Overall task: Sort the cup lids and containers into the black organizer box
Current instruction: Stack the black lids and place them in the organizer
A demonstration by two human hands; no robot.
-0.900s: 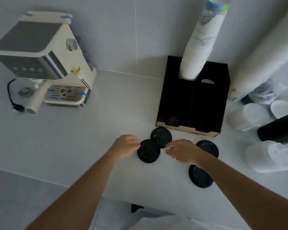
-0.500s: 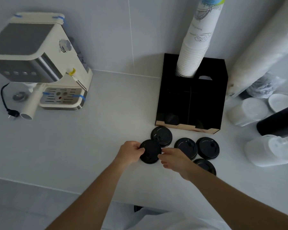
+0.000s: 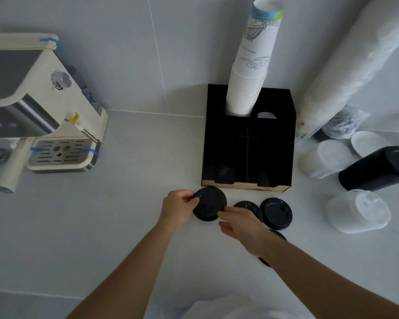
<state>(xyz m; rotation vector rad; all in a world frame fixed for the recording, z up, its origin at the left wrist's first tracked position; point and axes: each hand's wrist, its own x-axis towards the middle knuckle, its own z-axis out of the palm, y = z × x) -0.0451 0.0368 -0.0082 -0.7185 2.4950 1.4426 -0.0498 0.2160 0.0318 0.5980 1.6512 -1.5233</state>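
My left hand [image 3: 177, 207] and my right hand [image 3: 241, 223] both pinch a black cup lid [image 3: 209, 203], one on each side of its rim, just in front of the black organizer box [image 3: 248, 148]. The held lid covers the spot where another lid lay, so it may rest on that one. Two more black lids [image 3: 277, 212] lie to the right on the counter, one [image 3: 249, 207] half behind my right hand. Another black lid [image 3: 278, 234] peeks out from under my right forearm. A tall stack of white paper cups [image 3: 251, 72] stands in the box's back left slot.
A cream espresso machine [image 3: 39, 107] stands at the left. Right of the box lie a wrapped sleeve of cups [image 3: 359, 65], bagged clear lids [image 3: 357, 211], white lids [image 3: 325, 158] and a black sleeve of lids [image 3: 376, 171].
Both hands have carried the lid forward toward the box, over the lid that lay nearest it. The camera view has shifted slightly.
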